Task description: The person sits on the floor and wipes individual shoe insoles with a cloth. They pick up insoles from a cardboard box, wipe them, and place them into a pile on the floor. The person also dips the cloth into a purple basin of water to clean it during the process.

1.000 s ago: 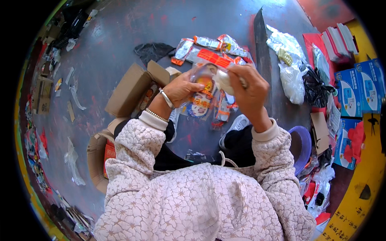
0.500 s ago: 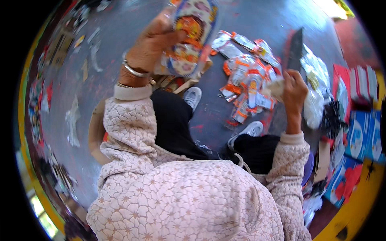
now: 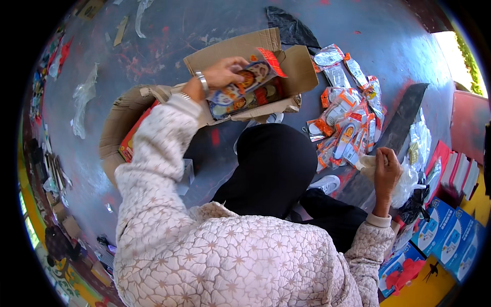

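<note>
My left hand [image 3: 224, 74] is closed on the edge of a packet of shoe insoles [image 3: 254, 75], patterned in white, blue and orange with a red-orange top. It holds the packet tilted just over an open cardboard box [image 3: 303, 66], in which similar colourful packets [image 3: 263, 97] lie. Out to the right, my right hand [image 3: 387, 173] is a closed fist, its fingers round a pale, crumpled, cloth-like piece [image 3: 367, 165] whose kind I cannot make out. Close by is a heap of orange-and-silver insole packets [image 3: 345, 115] on the floor.
A second cardboard box [image 3: 115, 133] with something red inside stands at the left. A black plastic sheet [image 3: 291, 25] lies beyond the open box. To the right are a dark flat strip [image 3: 404, 115], clear plastic bags [image 3: 417, 148] and blue boxes [image 3: 442, 225].
My left hand has brought the insole packet down over the open box, which now shows fully. The view has shifted. My right hand stays closed on the pale piece, off to the right.
</note>
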A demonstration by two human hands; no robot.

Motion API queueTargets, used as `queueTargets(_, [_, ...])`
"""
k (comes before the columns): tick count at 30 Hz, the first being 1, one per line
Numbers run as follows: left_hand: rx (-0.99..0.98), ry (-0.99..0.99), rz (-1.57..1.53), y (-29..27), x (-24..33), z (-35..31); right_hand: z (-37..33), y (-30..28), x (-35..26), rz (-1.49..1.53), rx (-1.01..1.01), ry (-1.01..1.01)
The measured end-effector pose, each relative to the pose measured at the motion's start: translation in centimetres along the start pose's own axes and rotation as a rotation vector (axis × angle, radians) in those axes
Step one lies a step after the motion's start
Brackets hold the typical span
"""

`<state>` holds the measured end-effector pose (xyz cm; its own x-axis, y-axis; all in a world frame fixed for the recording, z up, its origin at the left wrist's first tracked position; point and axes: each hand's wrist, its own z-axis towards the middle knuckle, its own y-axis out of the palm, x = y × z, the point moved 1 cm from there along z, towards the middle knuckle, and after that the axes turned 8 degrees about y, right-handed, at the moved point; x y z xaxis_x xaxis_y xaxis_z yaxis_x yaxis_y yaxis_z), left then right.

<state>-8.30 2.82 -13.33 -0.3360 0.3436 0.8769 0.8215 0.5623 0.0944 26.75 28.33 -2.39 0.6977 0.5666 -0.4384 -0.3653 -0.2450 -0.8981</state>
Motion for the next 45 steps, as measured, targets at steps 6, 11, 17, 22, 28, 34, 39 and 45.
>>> queueTargets(6, [-0.07, 0.089, 0.831, 3.0, -11.3, 10.7, 0.8, 1.7, -0.3, -0.052, -0.056, -0.028])
queueTargets(11, [0.19, 0.136, 0.847, 4.9, -15.5, 12.8, 1.2, 2.4, -0.4, -0.046, -0.122, -0.002])
queueTargets(17, [0.333, 0.57, 1.148, 5.8, -17.6, 12.9, 1.2, 2.7, -1.5, -0.026, -0.149, -0.097])
queueTargets(22, [0.302, 0.591, 1.083, 5.5, -16.2, 12.3, 0.9, 2.0, -1.4, -0.021, -0.112, -0.152])
queueTargets(28, [0.169, 0.406, 1.396, 3.6, -15.3, 10.1, 0.6, 1.3, -1.9, -0.002, -0.1, -0.184])
queueTargets(34, [-0.086, -0.079, 1.368, 5.4, -17.8, 10.2, 0.8, 1.4, -1.9, -0.002, -0.091, -0.18])
queueTargets(39, [0.105, 0.309, 1.102, 2.6, -15.4, 9.4, 0.8, 1.4, -1.4, -0.035, -0.069, -0.171])
queueTargets(45, [0.18, 0.174, 1.074, 0.7, -15.0, 8.1, 0.7, 1.5, -1.4, -0.029, -0.079, -0.181])
